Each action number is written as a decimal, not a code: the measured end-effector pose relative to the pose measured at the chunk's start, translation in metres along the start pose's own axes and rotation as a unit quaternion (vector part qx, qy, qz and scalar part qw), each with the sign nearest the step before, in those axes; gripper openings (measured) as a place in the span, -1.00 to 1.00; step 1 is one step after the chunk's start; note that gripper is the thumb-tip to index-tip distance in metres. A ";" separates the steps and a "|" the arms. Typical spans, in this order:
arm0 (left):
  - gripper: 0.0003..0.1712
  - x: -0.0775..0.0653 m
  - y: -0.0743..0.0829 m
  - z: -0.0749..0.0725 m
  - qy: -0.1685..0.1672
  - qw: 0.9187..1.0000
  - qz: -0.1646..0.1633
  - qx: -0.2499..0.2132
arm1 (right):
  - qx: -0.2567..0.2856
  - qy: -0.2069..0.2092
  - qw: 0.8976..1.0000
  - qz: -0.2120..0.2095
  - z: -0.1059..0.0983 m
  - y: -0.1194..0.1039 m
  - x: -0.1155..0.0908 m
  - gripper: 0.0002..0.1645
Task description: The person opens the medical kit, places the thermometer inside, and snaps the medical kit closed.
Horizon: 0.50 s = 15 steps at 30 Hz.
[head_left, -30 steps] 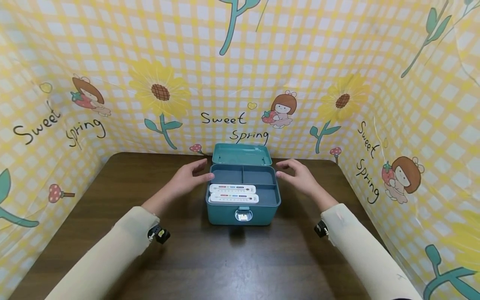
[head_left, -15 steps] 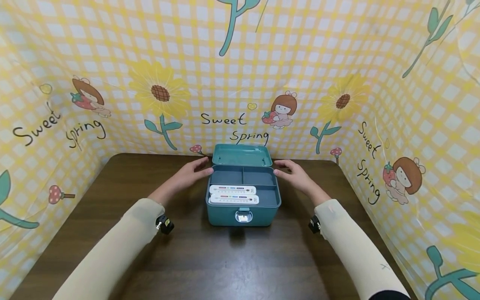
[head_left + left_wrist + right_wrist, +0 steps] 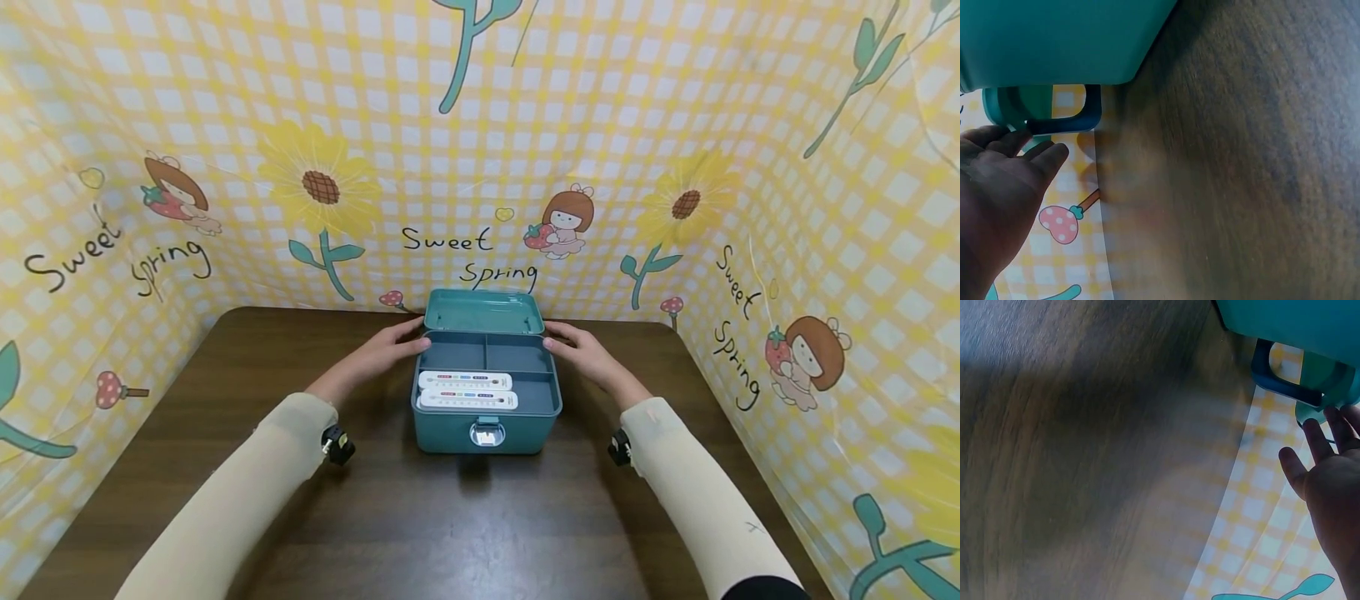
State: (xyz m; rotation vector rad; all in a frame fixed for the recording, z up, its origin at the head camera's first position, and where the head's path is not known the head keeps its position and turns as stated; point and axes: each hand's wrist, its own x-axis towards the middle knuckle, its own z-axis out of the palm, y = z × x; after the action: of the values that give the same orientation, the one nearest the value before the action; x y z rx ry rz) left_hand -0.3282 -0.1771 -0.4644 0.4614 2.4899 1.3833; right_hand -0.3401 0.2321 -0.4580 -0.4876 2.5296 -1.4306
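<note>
A teal storage box (image 3: pixel 480 433) with a metal latch (image 3: pixel 487 432) stands on the table, its lid (image 3: pixel 483 311) tipped back. Inside is a grey divided tray (image 3: pixel 517 354); two white thermometer-like strips (image 3: pixel 465 381) with coloured marks lie in its front compartment. At the box's rear left corner, my left hand (image 3: pixel 384 348) has its thumb over the rim and fingers stretched toward the lid. My right hand (image 3: pixel 587 354) mirrors this at the rear right corner. Both wrist views show extended fingers beside a dark handle-like loop (image 3: pixel 1063 126) behind the box. Exact finger contact is unclear.
The box sits near the back of the dark wooden table (image 3: pixel 480 533). A yellow checked cloth (image 3: pixel 465 167) with flowers and lettering hangs close behind the table and along both sides.
Both hands have moved inward to the box's rear corners, the thumbs reaching its rim. The box, lid and strips have stayed in place.
</note>
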 end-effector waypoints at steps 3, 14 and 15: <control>-0.02 0.001 0.000 0.000 -0.002 1.000 0.006 -0.011 | 0.013 -0.003 1.000 -0.001 0.001 0.000 0.001 -0.18; -0.03 0.000 0.000 0.000 -0.005 0.999 0.005 -0.032 | 0.034 -0.024 0.999 -0.007 -0.001 -0.012 -0.002 -0.24; -0.04 0.000 0.000 0.000 -0.005 0.999 0.007 -0.034 | 0.035 -0.026 0.999 -0.011 -0.002 -0.013 -0.002 -0.24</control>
State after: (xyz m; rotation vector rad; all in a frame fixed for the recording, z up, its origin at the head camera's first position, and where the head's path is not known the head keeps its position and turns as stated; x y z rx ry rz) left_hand -0.3283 -0.1767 -0.4641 0.4720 2.4284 1.4614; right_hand -0.3363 0.2282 -0.4456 -0.5348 2.4326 -1.4882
